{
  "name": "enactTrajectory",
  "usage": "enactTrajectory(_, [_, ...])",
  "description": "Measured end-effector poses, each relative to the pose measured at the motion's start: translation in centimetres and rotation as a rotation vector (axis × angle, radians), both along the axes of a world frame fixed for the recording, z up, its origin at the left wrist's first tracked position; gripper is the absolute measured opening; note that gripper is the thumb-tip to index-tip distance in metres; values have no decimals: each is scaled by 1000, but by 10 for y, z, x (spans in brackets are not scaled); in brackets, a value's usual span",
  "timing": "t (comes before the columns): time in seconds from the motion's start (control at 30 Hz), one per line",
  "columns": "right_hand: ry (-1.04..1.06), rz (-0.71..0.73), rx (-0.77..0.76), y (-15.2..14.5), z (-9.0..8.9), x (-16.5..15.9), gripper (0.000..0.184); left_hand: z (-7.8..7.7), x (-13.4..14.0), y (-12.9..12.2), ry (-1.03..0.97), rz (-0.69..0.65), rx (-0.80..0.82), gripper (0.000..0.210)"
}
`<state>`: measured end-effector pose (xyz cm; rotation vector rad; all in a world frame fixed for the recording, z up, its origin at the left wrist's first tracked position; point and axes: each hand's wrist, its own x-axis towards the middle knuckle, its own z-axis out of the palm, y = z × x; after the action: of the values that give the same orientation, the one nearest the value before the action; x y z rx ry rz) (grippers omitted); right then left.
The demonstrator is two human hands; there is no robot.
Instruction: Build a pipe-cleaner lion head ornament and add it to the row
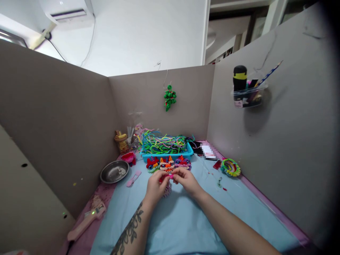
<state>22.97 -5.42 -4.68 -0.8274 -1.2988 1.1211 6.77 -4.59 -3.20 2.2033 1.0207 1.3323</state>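
My left hand (156,184) and my right hand (187,180) meet over the middle of the table, both with fingers closed in a pinch. Between their fingertips is a small bright pink piece (171,176), too small to make out its kind. A pink and purple twisted piece (167,191) shows under my left hand, partly hidden by it; I cannot tell if it is joined to the bright pink piece. Just beyond my fingers stand three fuzzy figures: a red and green one (152,164), an orange and cream one (167,164) and a purple and red one (182,163).
A blue tray (145,157) heaped with coloured pipe cleaners (166,144) stands behind the figures. To the left are a metal bowl (108,173), a pink clip-like item (134,178) and a pink glue gun (89,220). Coiled pipe cleaners (230,167) lie right. Grey partitions (159,120) enclose the table.
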Motion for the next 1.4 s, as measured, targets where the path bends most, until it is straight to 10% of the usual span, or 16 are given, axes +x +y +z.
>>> enactTrajectory(1.4, [-7,-78,-2,0,5,3,15,3,-6,6,-1,-74,-97,14])
